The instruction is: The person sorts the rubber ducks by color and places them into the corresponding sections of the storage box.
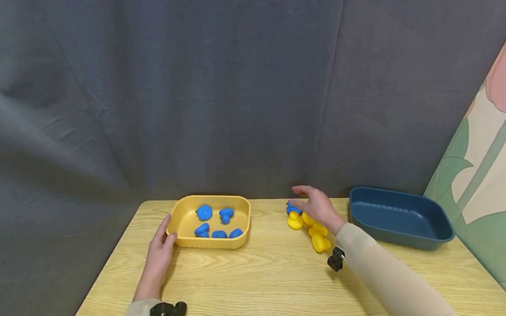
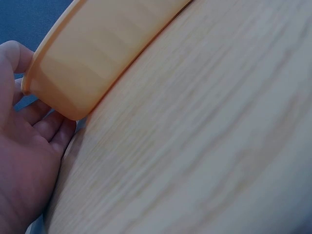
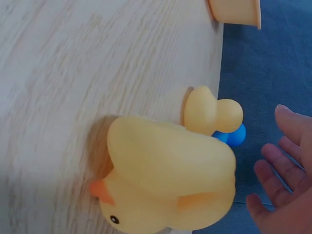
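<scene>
At the left stands a yellow plastic bin (image 1: 215, 242) with several blue rubber ducks (image 1: 204, 212) inside. My left hand (image 1: 159, 251) grips its left end; in the left wrist view the fingers curl against the outside of the bin's corner, at the rim and low down. Over the right half of the table, my right hand (image 1: 319, 208) hovers with fingers spread and nothing held. Partly hidden beneath it is a blue duck (image 1: 290, 209). Beside that lie several yellow rubber ducks (image 1: 294, 220), the largest-looking one (image 3: 165, 156) close to the right wrist camera.
A dark blue bin (image 1: 395, 237) stands at the right, beyond the right forearm. Grey cloth (image 1: 238, 89) hangs behind the wooden table (image 1: 246, 289). A flower-patterned cloth (image 1: 499, 181) borders the right side.
</scene>
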Tool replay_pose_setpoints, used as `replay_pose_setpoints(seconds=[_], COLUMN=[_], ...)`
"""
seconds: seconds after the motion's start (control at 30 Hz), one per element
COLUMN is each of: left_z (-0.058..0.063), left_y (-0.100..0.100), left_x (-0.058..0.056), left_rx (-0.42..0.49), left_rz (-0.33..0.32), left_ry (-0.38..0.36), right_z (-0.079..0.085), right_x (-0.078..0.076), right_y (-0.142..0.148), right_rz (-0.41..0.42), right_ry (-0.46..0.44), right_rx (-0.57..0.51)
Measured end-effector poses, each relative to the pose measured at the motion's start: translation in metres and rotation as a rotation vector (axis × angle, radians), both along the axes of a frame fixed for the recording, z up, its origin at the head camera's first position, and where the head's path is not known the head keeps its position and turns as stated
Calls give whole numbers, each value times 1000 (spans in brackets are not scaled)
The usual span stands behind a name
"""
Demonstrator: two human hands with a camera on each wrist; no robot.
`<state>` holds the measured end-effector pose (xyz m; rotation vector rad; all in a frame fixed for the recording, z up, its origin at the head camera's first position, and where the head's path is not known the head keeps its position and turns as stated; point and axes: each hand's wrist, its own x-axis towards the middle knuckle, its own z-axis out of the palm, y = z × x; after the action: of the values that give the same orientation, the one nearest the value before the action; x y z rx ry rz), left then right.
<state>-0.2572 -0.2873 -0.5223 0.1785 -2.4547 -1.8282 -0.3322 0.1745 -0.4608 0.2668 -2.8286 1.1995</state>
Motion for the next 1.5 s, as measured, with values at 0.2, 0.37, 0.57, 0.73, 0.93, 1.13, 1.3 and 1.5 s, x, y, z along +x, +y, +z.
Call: replay_pose_setpoints(seconds=[0.2, 0.37, 0.57, 0.73, 0.93, 1.13, 1.3, 1.5], left_z=[0, -2, -3, -4, -4, -3, -3, -2], left_y=[1, 0, 0, 0, 1, 1, 0, 0], left_x=[1, 1, 0, 0, -1, -1, -1, -2], left_rx=[-2, -3, -2, -1, -1, 3, 4, 0], left_rz=[3, 1, 0, 3, 7, 8, 8, 8], left_ry=[-6, 5, 5, 4, 2, -3, -5, 2], right_z=[-8, -13, -18, -21, -22, -24, -27, -29], right_x=[-5, -7, -9, -11, -12, -13, -14, -17], right_y=[-1, -1, 0, -1, -2, -4, -4, -2], right_rz=[10, 1, 0, -26, -41, -37, -40, -48], right_ry=[-22, -53, -61, -73, -86, -97, -91, -89], right_rx=[17, 24, 49, 72, 67, 39, 40, 37])
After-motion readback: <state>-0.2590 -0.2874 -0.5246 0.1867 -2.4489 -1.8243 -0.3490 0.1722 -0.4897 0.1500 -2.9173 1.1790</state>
